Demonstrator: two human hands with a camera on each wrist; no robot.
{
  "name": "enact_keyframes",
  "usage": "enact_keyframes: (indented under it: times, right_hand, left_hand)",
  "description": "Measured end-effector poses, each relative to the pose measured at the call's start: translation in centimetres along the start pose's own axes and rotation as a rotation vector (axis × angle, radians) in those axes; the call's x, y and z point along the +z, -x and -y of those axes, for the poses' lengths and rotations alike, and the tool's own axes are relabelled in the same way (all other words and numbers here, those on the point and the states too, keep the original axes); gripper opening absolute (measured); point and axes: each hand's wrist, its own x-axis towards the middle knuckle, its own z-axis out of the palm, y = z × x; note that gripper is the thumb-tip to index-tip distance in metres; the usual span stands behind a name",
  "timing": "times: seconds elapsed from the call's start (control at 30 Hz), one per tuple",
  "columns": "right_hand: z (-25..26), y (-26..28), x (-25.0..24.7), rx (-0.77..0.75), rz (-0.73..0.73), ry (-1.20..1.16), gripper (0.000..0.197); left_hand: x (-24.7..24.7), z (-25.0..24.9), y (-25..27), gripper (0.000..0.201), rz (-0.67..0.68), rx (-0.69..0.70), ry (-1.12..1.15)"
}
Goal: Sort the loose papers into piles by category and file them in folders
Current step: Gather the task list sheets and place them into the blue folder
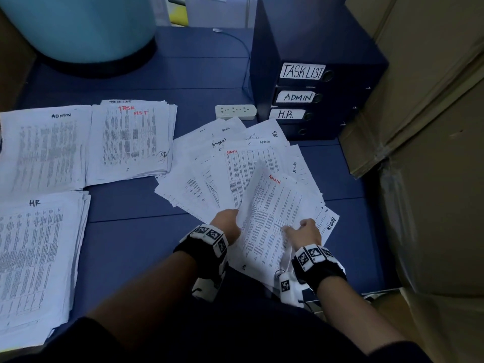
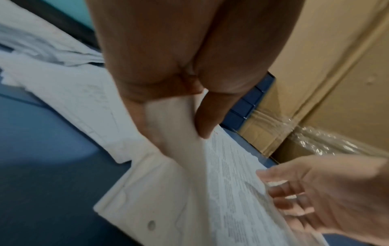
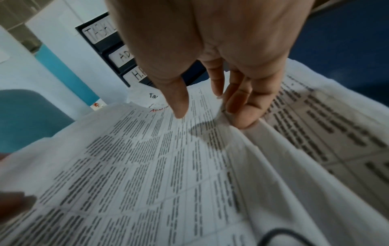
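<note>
A printed sheet headed ADMIN in red [image 1: 269, 218] is lifted off the fan of loose papers [image 1: 230, 163] on the blue table. My left hand [image 1: 234, 218] pinches its left edge, thumb on top and fingers beneath [image 2: 147, 126]. My right hand [image 1: 296, 227] is at the sheet's right edge. In the right wrist view its fingertips [image 3: 242, 116] touch the raised edge and the thumb hovers just above the page. At the left lie sorted piles marked ADMIN [image 1: 44, 150], TASK LIST [image 1: 133, 137] and HR [image 1: 34, 258]. Dark folders labelled TASKLIST [image 1: 302, 71], ADMIN [image 1: 297, 97] and H.R. [image 1: 286, 114] are stacked at the back right.
A white power strip [image 1: 235, 111] lies beside the folder stack, with a thin cable running back from it. A large light-blue drum [image 1: 78, 27] stands at the back left. Cardboard boxes [image 1: 432, 127] wall in the right side.
</note>
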Motion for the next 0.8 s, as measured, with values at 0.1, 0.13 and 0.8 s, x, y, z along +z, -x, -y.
enact_keyframes:
  times: [0.1, 0.13, 0.8]
  right_hand:
    - [-0.4, 0.1, -0.8, 0.008, -0.015, -0.087, 0.052]
    - [-0.4, 0.2, -1.0, -0.004, -0.022, -0.110, 0.052]
    - [12.3, 11.6, 3.0, -0.570, 0.431, -0.426, 0.016]
  left_hand:
    - [-1.1, 0.3, 0.5, 0.026, -0.044, 0.024, 0.053]
    - [-1.8, 0.5, 0.7, 0.029, -0.065, 0.045, 0.103]
    - [-13.0, 13.8, 9.2, 0.031, -0.310, 0.079, 0.716]
